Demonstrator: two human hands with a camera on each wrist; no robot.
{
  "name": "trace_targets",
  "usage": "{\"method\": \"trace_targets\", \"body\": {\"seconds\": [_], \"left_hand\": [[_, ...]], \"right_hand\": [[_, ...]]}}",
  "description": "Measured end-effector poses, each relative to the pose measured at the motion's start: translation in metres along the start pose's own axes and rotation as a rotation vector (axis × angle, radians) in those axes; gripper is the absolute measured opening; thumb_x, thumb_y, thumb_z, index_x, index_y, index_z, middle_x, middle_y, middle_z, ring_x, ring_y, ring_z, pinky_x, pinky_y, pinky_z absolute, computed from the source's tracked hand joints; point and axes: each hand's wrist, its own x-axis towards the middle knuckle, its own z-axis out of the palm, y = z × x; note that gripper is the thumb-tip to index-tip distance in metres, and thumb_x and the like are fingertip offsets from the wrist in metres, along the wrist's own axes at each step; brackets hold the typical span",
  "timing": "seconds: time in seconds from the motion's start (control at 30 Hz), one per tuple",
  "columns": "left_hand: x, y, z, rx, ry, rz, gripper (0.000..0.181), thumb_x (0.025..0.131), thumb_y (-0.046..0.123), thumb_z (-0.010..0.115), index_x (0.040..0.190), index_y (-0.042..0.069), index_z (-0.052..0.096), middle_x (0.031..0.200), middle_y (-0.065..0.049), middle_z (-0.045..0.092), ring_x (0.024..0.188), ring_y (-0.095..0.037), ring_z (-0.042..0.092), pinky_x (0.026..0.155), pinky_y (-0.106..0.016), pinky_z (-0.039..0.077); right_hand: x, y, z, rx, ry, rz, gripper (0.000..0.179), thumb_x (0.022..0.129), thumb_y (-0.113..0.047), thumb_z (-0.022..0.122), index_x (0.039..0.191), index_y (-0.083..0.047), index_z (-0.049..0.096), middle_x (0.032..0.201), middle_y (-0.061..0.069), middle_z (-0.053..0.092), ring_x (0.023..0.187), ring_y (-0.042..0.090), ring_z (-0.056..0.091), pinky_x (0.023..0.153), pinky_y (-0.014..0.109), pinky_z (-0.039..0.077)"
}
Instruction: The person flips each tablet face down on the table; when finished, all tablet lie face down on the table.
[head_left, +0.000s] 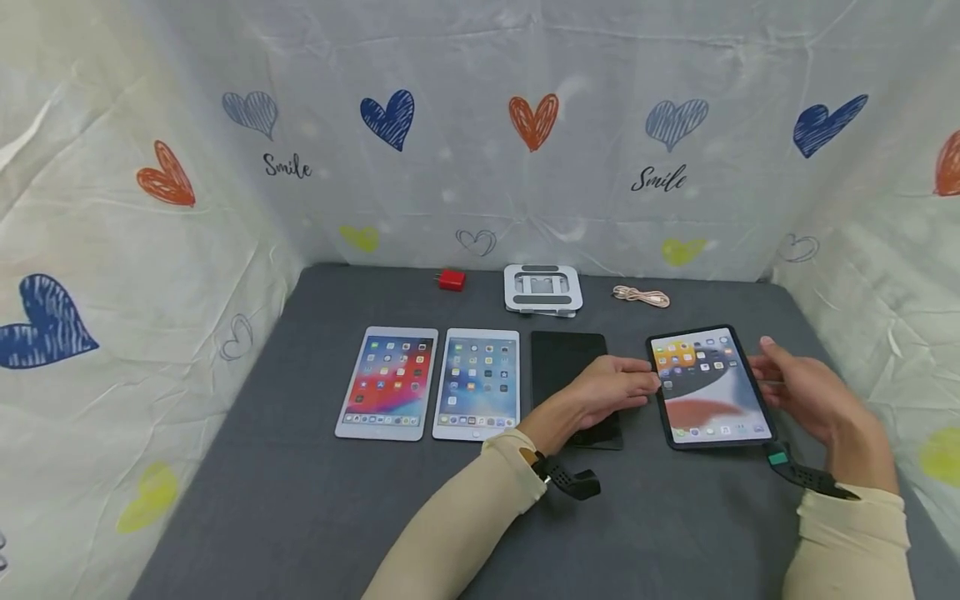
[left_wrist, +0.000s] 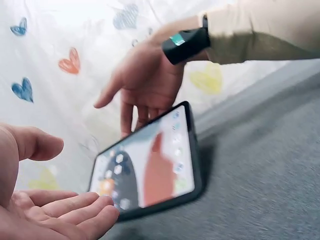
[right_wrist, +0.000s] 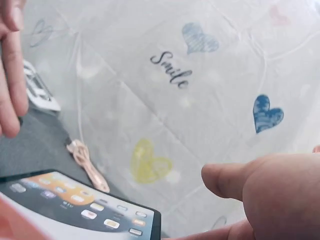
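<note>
I log from my remote station, 12 o'clock pointing away from the wearer. A black-framed rectangular tablet (head_left: 705, 387) with a lit screen sits between both hands over a dark grey cloth-covered table (head_left: 300, 517). It lies at 3 o'clock from the left hand (head_left: 603, 392) and 9 o'clock from the right hand (head_left: 806, 398); its long axis runs roughly 11 to 5. Neither hand is clearly nearer. Left fingers, extended with the thumb apart, meet its 9 o'clock edge; right fingers reach behind its 3 o'clock edge, thumb spread away. I see no pinch. Wrist views are tilted and cropped, so I cannot tell whether the tablet is slightly lifted. Containers: I identify none.
</note>
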Motion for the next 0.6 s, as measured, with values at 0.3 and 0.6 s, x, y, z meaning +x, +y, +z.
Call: {"method": "trace_targets", "body": {"seconds": [0.3,0.6], "left_hand": [[-0.014,0.043,0.0,-0.059,-0.064,0.077,0.042,0.104,0.005,0.075,0.145,-0.002,0.067,0.123,-0.01,0.075,0.132,-0.033,0.071,0.118,-0.047,0.054],[-0.017,0.069,0.01,-0.076,-0.162,0.089,0.042,0.108,0.006,0.069,0.149,-0.004,0.062,0.132,-0.015,0.078,0.145,-0.042,0.06,0.121,-0.05,0.052]], "right_hand": [[-0.012,-0.023,0.009,-0.035,0.045,-0.055,0.09,0.118,-0.055,0.023,0.162,0.022,0.023,0.131,0.005,0.058,0.094,-0.009,0.059,0.081,0.014,0.059],[-0.02,-0.046,0.024,-0.081,0.076,-0.102,0.091,0.117,-0.057,0.024,0.16,0.023,0.029,0.154,0.035,0.042,0.094,-0.008,0.059,0.08,0.011,0.059]]}}
